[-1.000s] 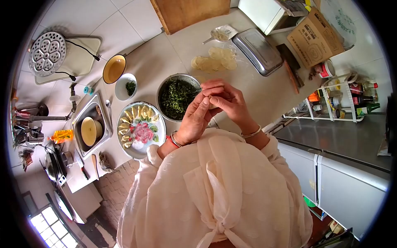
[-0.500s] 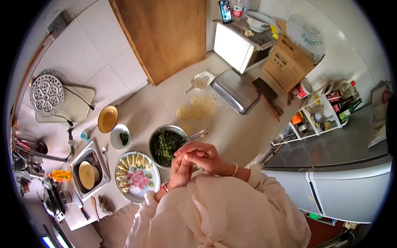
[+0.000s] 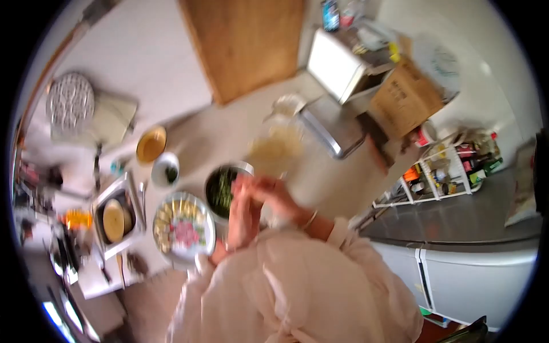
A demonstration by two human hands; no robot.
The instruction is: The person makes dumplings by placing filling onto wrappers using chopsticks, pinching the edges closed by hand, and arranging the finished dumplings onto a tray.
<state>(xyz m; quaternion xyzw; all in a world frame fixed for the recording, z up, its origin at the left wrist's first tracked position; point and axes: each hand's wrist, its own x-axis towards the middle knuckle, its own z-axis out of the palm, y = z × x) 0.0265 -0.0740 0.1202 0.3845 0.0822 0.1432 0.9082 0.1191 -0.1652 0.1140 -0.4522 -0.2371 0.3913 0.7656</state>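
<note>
My left hand (image 3: 244, 217) and my right hand (image 3: 273, 197) are pressed together in front of my body, fingers closed; whatever is between them is hidden. Motion smears the fingertips. Just beyond and left of them is a metal bowl (image 3: 247, 167) of chopped green filling (image 3: 219, 191). Below my left wrist, to its left, lies a flower-patterned plate (image 3: 209, 231) with folded dumplings (image 3: 166, 220) set along its rim. Round, pale dumpling wrappers (image 3: 277, 144) lie on the counter past the bowl.
Left of the plate are a spoon (image 3: 142, 200) and a sink (image 3: 117, 247) with a pot (image 3: 116, 220). A white bowl (image 3: 160, 175) and a yellow bowl (image 3: 151, 146) stand behind. Rightward are a metal tray (image 3: 331, 128), a carton (image 3: 405, 97) and a bottle rack (image 3: 440, 171).
The view has shifted and blurred. My hands stay together, but my left hand now points more upward, its fingers straighter against the right hand.
</note>
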